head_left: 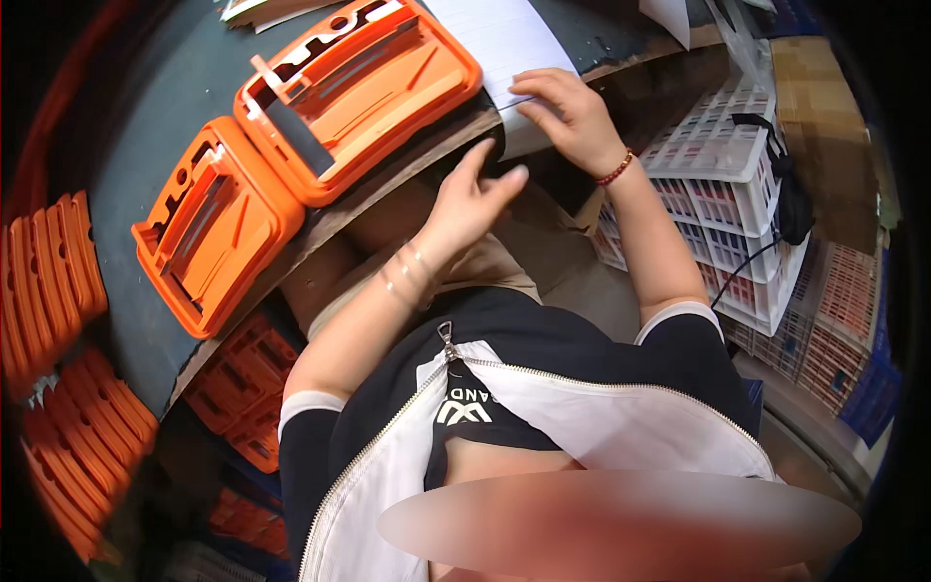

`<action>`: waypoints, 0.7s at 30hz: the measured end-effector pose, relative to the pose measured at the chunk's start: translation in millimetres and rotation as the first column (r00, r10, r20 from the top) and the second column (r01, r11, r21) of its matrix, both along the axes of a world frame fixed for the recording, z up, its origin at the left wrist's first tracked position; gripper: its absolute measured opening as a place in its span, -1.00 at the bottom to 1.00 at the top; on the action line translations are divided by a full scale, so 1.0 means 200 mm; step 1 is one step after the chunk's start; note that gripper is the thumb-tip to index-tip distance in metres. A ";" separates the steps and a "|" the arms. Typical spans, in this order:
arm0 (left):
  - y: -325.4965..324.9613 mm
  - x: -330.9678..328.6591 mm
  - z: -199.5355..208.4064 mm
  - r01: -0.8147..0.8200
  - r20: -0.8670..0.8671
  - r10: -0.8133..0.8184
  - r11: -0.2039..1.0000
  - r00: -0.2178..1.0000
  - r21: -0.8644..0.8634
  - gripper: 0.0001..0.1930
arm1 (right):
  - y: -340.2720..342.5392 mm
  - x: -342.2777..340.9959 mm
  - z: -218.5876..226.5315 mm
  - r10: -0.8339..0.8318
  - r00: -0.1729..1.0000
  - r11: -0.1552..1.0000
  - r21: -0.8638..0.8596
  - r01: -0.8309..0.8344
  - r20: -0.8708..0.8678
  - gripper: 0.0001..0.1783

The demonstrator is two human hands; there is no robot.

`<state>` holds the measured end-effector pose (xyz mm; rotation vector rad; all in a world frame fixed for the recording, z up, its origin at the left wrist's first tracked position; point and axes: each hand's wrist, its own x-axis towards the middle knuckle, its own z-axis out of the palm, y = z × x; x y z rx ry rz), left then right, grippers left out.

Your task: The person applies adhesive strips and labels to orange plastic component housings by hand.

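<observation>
An orange plastic case lies spread open on the table, its larger half (383, 102) and smaller half (225, 254) side by side with cut-outs and dark grey strips inside. My left hand (470, 204) hovers off the table edge, right of the larger half, thumb and fingers apart with nothing visible in them. Over the edge of a white paper sheet (519, 44), my right hand (574, 118) has its fingertips around a thin dark stick (514, 102), whose exact kind I cannot make out. Something black (493, 141) sits at the table edge, partly behind my left fingers.
Orange plastic parts stand in stacked rows (48, 286) at the left, with more (82, 436) below. Other orange parts (250, 393) lie under the table edge. White plastic crates (708, 184) and a cardboard box (824, 126) stand at the right. A black cable (747, 262) hangs by the crates.
</observation>
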<state>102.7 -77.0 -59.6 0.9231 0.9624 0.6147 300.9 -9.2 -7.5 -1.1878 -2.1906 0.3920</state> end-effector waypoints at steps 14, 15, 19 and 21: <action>0.14 0.27 0.09 -0.196 0.161 0.178 0.975 0.971 0.104 -0.52 | 0.05 0.02 0.05 0.049 0.996 0.999 -0.012 -0.048 0.068 -0.84; 0.14 0.27 0.09 -0.184 0.149 0.168 0.978 0.975 0.100 -0.48 | 0.05 0.02 0.05 0.040 0.998 0.999 -0.001 -0.040 0.042 -0.84; 0.14 0.25 0.09 -0.182 0.127 0.174 0.982 0.977 0.049 -0.43 | 0.08 0.05 0.02 -0.187 0.982 0.960 -0.216 0.175 -0.036 -0.81; 0.16 0.24 0.10 -0.194 0.131 0.189 0.981 0.973 0.023 -0.43 | 0.07 0.02 0.05 -0.098 0.995 0.990 -0.102 0.098 0.002 -0.81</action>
